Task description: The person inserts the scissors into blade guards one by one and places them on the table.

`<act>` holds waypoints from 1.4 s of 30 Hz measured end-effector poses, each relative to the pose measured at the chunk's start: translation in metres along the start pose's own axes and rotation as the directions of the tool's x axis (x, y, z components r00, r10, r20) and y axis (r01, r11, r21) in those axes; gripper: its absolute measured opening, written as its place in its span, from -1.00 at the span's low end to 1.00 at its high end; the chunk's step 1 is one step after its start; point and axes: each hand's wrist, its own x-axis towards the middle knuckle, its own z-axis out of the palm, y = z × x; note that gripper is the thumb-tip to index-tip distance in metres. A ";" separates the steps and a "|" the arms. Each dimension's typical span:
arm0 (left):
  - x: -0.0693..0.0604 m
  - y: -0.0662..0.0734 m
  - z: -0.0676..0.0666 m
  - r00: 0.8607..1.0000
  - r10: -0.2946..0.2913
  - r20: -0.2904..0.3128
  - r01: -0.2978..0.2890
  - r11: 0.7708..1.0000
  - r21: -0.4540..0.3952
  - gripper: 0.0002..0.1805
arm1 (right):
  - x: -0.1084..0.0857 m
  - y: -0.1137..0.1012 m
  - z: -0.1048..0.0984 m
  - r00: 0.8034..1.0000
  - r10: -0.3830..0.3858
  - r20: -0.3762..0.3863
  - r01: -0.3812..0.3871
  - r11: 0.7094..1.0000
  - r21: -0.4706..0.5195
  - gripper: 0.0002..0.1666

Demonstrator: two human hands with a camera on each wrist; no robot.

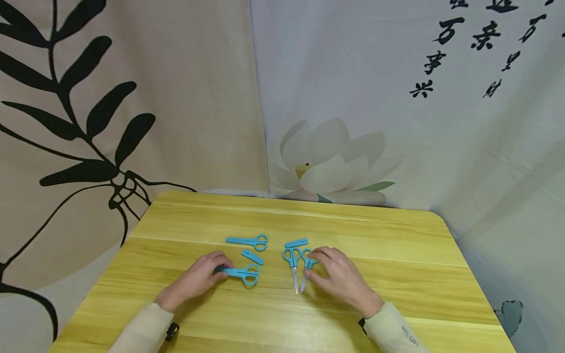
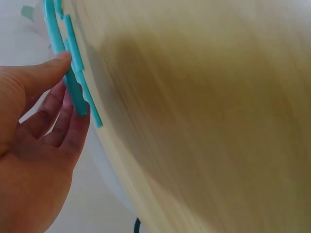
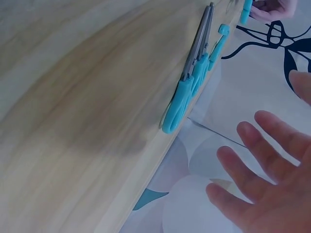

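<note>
My left hand (image 1: 200, 275) pinches a pair of light-blue scissors (image 1: 237, 272) by its sheathed blade end, the finger loops pointing right. In the left wrist view, thumb and fingertips hold the covered scissors (image 2: 52, 29) from both sides. My right hand (image 1: 340, 275) hovers beside two bare-bladed scissors, the left pair (image 1: 294, 270) and the right pair (image 1: 303, 284), whose blades point toward me. The right wrist view shows its fingers (image 3: 257, 131) spread and apart from those scissors (image 3: 177, 104). Behind them lies a loose blue sheath (image 1: 296, 242).
Another sheathed pair of scissors (image 1: 240, 241) lies farther back on the left. A second loose sheath (image 1: 253, 257) sits between it and the held pair. The wooden table (image 1: 375, 235) ends at a printed cloth backdrop (image 1: 212, 98).
</note>
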 end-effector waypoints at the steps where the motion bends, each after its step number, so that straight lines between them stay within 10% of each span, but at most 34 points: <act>1: 0.001 -0.002 0.000 1.000 -0.004 0.006 0.004 1.000 0.003 -0.79 | 0.000 0.000 0.000 1.000 0.000 -0.002 0.000 1.000 -0.002 -0.49; 29: 0.007 -0.014 -0.001 0.998 0.018 0.057 -0.020 0.999 0.036 -0.81 | 0.001 -0.001 -0.002 1.000 0.014 0.005 -0.013 1.000 -0.014 -0.49; 42: 0.012 -0.025 -0.004 0.994 -0.026 0.107 0.038 0.993 -0.108 -0.82 | 0.000 0.000 -0.002 1.000 0.015 0.010 -0.015 1.000 -0.014 -0.50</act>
